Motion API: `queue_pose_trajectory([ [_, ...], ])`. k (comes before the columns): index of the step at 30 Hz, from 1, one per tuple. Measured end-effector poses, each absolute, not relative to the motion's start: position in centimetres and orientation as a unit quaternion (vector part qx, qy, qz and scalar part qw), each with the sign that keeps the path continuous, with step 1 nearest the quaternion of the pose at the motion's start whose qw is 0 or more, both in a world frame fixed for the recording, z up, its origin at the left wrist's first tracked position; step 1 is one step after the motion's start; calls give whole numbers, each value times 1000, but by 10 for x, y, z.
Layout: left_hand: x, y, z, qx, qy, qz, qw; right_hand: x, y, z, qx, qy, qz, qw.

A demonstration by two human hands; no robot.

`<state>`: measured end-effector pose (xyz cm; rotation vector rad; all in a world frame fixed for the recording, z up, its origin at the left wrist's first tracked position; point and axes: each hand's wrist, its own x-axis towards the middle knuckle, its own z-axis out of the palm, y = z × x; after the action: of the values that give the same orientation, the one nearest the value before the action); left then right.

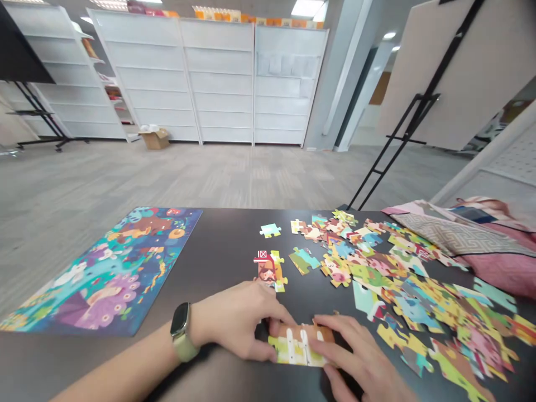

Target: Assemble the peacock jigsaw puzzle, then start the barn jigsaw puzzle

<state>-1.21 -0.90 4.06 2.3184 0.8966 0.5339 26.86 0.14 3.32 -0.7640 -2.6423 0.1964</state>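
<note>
Near the front of the dark table lie joined puzzle pieces (298, 347) printed with a white fence, yellow-green grass and a brown area. My left hand (245, 318), with a watch (182, 332) on its wrist, grips their left side between thumb and fingers. On the right side, my right hand (355, 354) presses its bent fingers on the pieces, thumb at the lower edge. Part of the print is hidden under the fingers. Just beyond my left hand sits a small joined group of pieces (270, 270) showing a figure in a brown hat and a red barn.
A loose sky-blue piece (270, 230) and a green-blue piece (304, 261) lie farther back. Many loose pieces (402, 279) cover the right side. A finished-looking colourful picture (113, 268) lies at left. A pink patterned cloth item (477, 234) borders the right edge.
</note>
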Motion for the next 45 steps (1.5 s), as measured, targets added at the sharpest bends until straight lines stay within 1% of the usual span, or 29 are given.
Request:
queue_pose_trajectory([
  [2, -12, -8, 38, 869, 331, 209, 303, 268, 5, 39, -266, -942, 84, 186],
  [5, -12, -7, 34, 873, 330, 223, 282, 266, 10, 43, -258, -944, 102, 180],
  [8, -12, -6, 33, 877, 344, 224, 251, 265, 12, 43, -250, -941, 124, 191],
  [13, -9, -10, 34, 882, 340, 206, 253, 267, 13, 41, -250, -933, 161, 206],
  [22, 2, -14, 39, 895, 342, 165, 233, 266, 14, 38, -271, -929, 158, 197],
  [27, 3, -16, 38, 899, 348, 156, 216, 264, 15, 38, -258, -932, 160, 196],
  [33, 3, -12, 37, 881, 344, 189, 262, 266, 15, 38, -252, -934, 153, 199],
  [38, 2, -11, 36, 887, 342, 185, 248, 269, 18, 33, -232, -938, 173, 193],
  [45, 2, -13, 37, 890, 343, 174, 244, 266, 14, 43, -236, -937, 172, 193],
])
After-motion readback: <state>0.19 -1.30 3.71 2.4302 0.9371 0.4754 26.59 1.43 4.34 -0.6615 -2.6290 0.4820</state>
